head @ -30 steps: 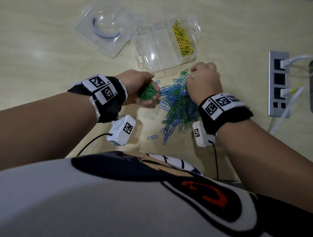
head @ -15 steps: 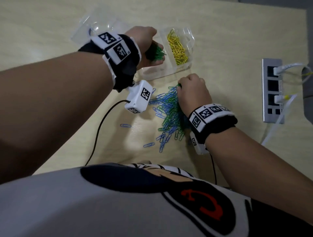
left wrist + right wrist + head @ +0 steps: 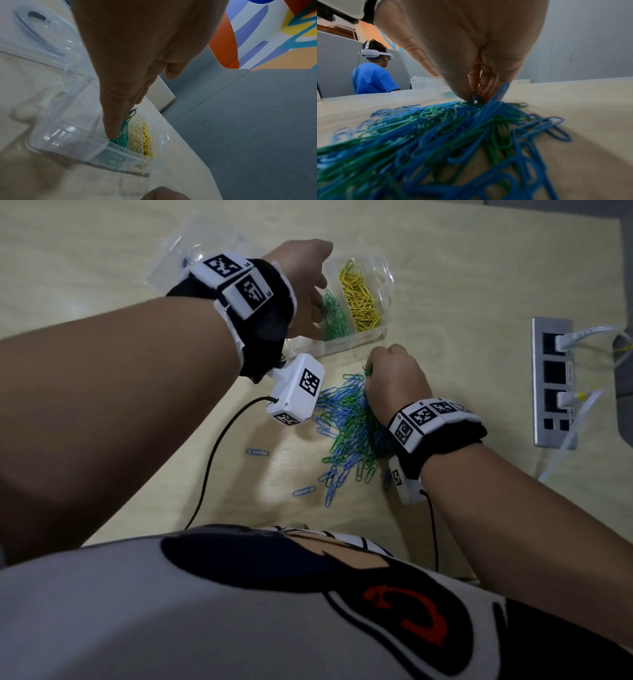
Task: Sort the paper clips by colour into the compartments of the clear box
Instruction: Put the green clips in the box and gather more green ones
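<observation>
The clear box (image 3: 346, 346) lies at the far side of the table, with yellow clips (image 3: 359, 299) in its right compartment and green clips (image 3: 334, 316) in the middle one. My left hand (image 3: 308, 299) is over the box with straight fingers (image 3: 118, 108) reaching down onto the green clips (image 3: 123, 135), holding nothing. A mixed pile of blue and green clips (image 3: 346, 426) lies in front of the box. My right hand (image 3: 376, 371) is curled over the pile's far edge and pinches a green clip (image 3: 474, 92) between its fingertips.
The box's clear lid (image 3: 178, 265) lies to the left of the box. A grey power strip (image 3: 553, 381) with white cables sits at the right. Stray blue clips (image 3: 257, 452) lie left of the pile. A person in a blue shirt (image 3: 371, 77) sits beyond the table.
My left hand carried a bunch of green clips from the pile to the box and let them go in the middle compartment. My right hand stayed at the pile, picking.
</observation>
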`<state>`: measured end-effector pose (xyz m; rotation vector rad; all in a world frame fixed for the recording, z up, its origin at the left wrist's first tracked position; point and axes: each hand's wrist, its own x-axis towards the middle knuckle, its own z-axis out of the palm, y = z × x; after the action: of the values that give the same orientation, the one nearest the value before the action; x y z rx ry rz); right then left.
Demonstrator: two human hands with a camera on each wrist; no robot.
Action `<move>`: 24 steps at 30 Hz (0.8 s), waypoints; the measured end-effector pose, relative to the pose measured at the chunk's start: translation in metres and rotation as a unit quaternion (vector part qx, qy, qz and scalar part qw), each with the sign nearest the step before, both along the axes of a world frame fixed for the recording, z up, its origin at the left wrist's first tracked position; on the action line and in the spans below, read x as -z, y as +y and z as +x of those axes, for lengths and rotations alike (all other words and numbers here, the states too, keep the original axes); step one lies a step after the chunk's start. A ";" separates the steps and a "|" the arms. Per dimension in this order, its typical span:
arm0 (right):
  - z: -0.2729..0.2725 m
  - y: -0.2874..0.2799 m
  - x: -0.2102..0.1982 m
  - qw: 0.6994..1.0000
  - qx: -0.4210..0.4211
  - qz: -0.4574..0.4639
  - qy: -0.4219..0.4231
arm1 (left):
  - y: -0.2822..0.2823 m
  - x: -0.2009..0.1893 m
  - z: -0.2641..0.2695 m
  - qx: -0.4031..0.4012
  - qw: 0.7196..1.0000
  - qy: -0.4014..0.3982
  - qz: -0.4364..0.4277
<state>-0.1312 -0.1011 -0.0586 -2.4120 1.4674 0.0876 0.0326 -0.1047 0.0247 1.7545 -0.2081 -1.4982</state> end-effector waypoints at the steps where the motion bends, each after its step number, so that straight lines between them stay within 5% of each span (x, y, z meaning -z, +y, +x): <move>1: -0.001 0.000 -0.001 1.000 -0.004 0.004 -0.003 | 0.002 -0.002 0.000 0.016 1.000 -0.007 -0.004; 6: -0.011 -0.008 -0.010 0.997 0.044 0.017 -0.055 | 0.016 -0.002 0.009 0.140 0.979 -0.143 -0.032; 8: -0.020 -0.011 -0.012 0.995 0.075 0.009 -0.072 | 0.022 0.005 0.015 0.250 0.916 -0.313 -0.020; 10: -0.026 -0.014 -0.010 0.993 0.095 0.010 -0.067 | 0.027 0.014 0.020 0.357 0.817 -0.452 0.001; 14: -0.022 -0.017 -0.006 0.994 0.092 0.019 -0.049 | 0.038 0.028 0.018 0.451 0.710 -0.540 0.019; 17: -0.010 -0.014 -0.005 0.996 0.075 0.033 -0.045 | 0.042 0.032 0.016 0.461 0.690 -0.558 -0.002; 24: 0.007 -0.022 -0.005 0.999 0.032 0.016 0.013 | 0.051 0.037 0.007 0.436 0.721 -0.538 -0.025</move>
<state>-0.1241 -0.1228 -0.0535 -2.3441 1.5409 0.1277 0.0394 -0.0534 -0.0126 2.4229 -1.8559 -0.7103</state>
